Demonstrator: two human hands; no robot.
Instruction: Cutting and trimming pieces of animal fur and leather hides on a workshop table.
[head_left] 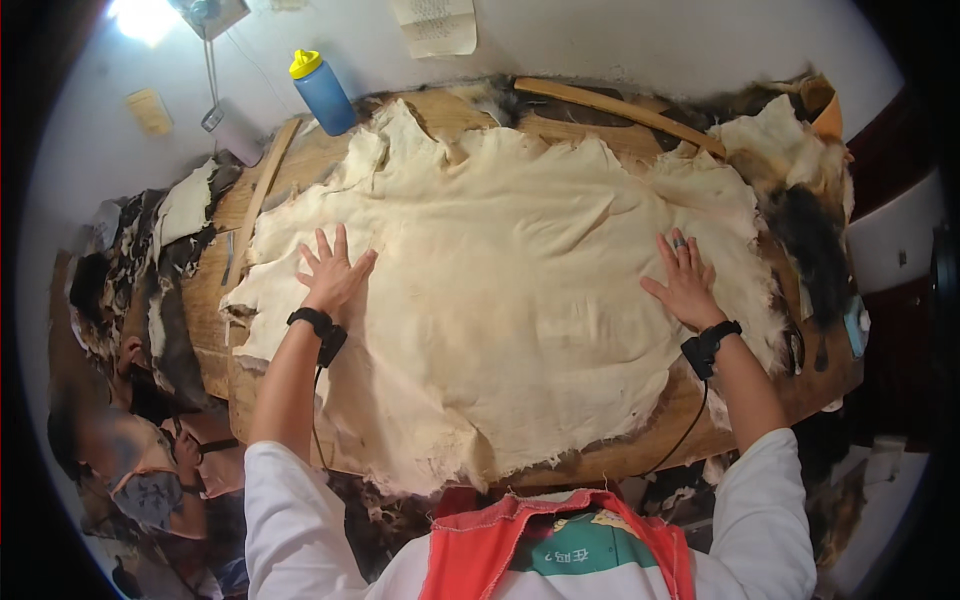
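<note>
A large cream-coloured animal hide [490, 290] lies spread over a wooden table [210, 285], its ragged edges furry in places. My left hand [335, 275] rests flat on the left part of the hide with fingers spread. On the right part, my right hand [685, 283] lies flat as well, fingers apart and a ring on one of them. Neither hand grips anything. Low wrinkles and a fold run across the hide between and beyond my hands. Each wrist wears a black strapped device with a cable.
A blue bottle with a yellow lid [325, 95] and a pinkish tumbler [232, 137] stand at the back left. Wooden strips [620, 112] lie along the far edge. Fur pieces [810, 240] are heaped at right, more hides [165, 250] at left. Another person [150, 470] sits at lower left.
</note>
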